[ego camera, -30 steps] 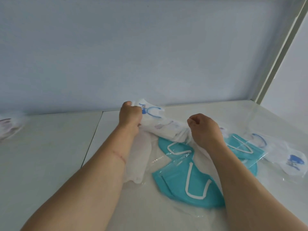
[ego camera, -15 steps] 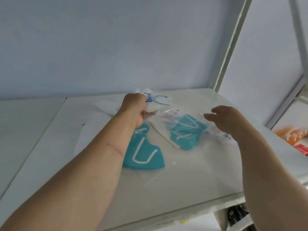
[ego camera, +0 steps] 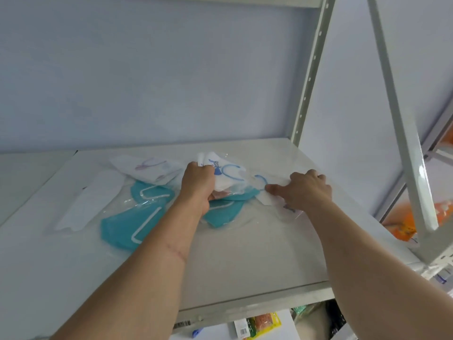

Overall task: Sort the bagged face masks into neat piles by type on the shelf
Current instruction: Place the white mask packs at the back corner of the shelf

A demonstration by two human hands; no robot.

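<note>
Head view: white shelf [ego camera: 245, 253], blue wall behind; left hand [ego camera: 197, 185] grips white bagged masks [ego camera: 228, 175], right hand [ego camera: 304, 190] fingers flat on bag.

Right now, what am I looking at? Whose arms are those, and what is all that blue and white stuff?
There is no robot here. The arms belong to a person who wears a camera on their head, so you see what they see. They stand at a white shelf. On it lie face masks, each in a clear bag: teal masks and white masks. The left hand grips a bunch of white bagged masks with blue print. The right hand rests on another white bagged mask, its fingers partly curled. The person is sorting them by kind.
</note>
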